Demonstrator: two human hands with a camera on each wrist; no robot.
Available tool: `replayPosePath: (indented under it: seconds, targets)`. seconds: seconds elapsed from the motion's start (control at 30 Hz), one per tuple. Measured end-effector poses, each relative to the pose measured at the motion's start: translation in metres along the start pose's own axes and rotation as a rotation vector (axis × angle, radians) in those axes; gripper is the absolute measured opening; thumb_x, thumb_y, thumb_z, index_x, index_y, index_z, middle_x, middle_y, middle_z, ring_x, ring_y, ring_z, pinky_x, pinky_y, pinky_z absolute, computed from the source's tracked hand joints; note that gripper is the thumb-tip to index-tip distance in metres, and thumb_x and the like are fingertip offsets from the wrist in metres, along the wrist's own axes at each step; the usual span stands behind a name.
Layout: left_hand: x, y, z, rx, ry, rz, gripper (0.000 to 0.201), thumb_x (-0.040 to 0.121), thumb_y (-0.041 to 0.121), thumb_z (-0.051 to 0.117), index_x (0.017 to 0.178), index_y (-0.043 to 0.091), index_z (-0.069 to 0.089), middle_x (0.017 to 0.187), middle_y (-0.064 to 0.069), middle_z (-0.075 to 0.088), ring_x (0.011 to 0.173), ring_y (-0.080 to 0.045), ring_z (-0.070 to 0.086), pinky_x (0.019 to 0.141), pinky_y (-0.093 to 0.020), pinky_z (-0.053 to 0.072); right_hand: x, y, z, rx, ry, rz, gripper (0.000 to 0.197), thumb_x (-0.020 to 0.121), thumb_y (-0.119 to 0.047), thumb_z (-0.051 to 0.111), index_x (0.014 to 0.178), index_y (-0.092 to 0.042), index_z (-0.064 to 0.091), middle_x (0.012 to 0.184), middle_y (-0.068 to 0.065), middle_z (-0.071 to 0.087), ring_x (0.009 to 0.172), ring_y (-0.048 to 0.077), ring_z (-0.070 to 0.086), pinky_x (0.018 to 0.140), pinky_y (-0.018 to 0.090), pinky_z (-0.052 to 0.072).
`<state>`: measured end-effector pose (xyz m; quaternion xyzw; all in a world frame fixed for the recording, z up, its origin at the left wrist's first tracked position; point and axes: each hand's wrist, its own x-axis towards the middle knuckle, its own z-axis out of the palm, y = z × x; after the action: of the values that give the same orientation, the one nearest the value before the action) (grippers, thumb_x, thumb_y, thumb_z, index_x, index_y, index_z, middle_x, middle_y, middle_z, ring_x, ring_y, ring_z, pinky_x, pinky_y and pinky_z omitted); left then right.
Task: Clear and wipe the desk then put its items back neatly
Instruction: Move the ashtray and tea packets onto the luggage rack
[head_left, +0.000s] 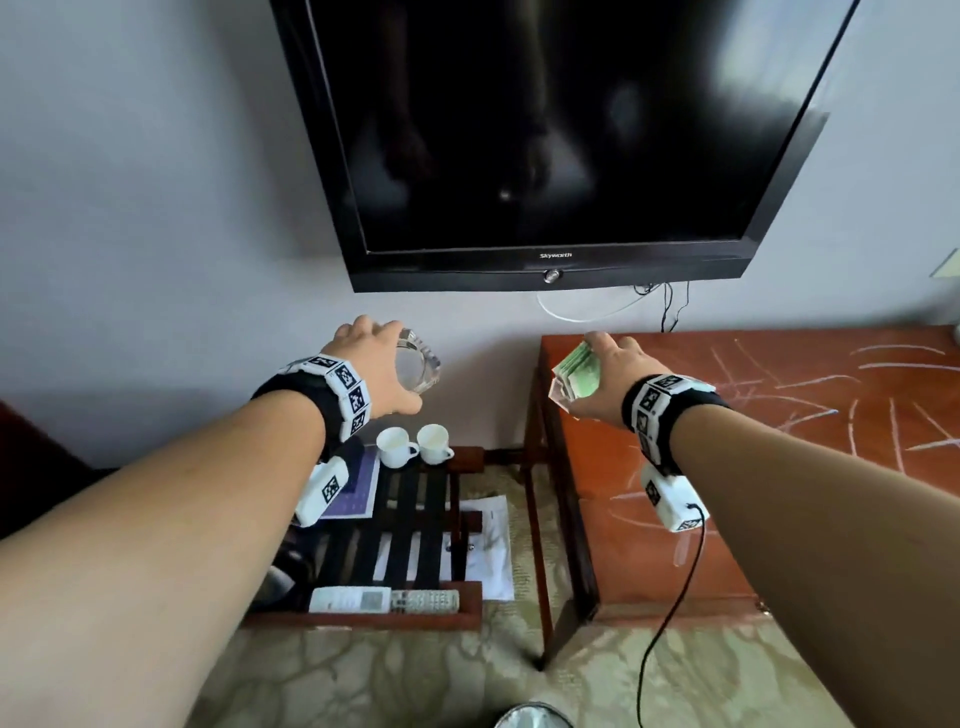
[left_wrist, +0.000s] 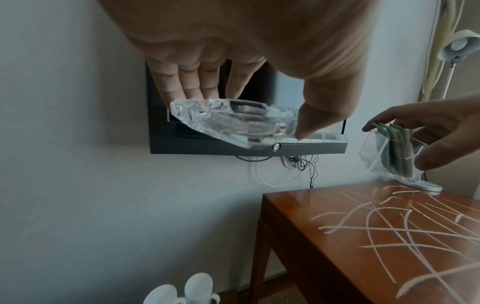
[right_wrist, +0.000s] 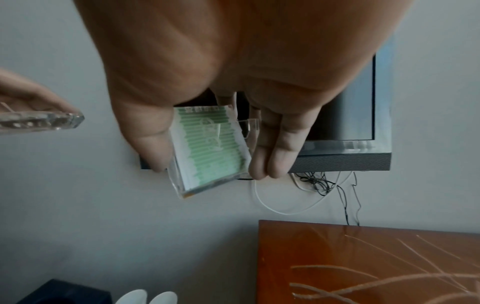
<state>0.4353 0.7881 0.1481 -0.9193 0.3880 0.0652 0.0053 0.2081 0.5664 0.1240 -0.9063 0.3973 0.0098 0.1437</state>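
Holding both things up in the air, the left hand (head_left: 375, 367) grips a glass ashtray (head_left: 417, 367) over the low rack (head_left: 363, 618), and the right hand (head_left: 608, 382) pinches a clear box of green packets (head_left: 574, 376) above the desk (head_left: 779, 493) corner. I think each should go down slowly and flat, so the heavy glass does not bang.

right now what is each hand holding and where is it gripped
Left hand grips the glass ashtray by its rim. Right hand holds the clear holder of green packets by its sides.
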Motion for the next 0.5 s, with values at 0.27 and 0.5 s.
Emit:
replayPosePath:
  seconds: [0.27, 0.5]
  targets:
    - [-0.08, -0.017, 0.015, -0.005, -0.083, -0.033, 0.108, 0.061, 0.058, 0.074, 0.153, 0.028, 0.027, 0.145, -0.008, 0.036, 0.135, -0.031, 0.037, 0.104, -0.042, 0.042, -0.054, -0.01, 0.03, 0.077, -0.067, -0.062, 0.102, 0.068, -0.071, 0.072, 0.152, -0.032, 0.028, 0.134, 0.007, 0.047, 0.113, 0.032, 0.062, 0.098, 0.042, 0.053]
    - [-0.075, -0.042, -0.001, -0.025, -0.023, 0.003, 0.107, 0.06, 0.057, 0.074, 0.152, 0.03, 0.027, 0.143, -0.005, 0.036, 0.134, -0.029, 0.036, 0.104, -0.042, 0.044, -0.068, -0.038, 0.021, 0.044, -0.04, -0.034, 0.1, 0.071, -0.069, 0.07, 0.153, -0.03, 0.027, 0.136, 0.007, 0.047, 0.113, 0.032, 0.061, 0.092, 0.04, 0.052]
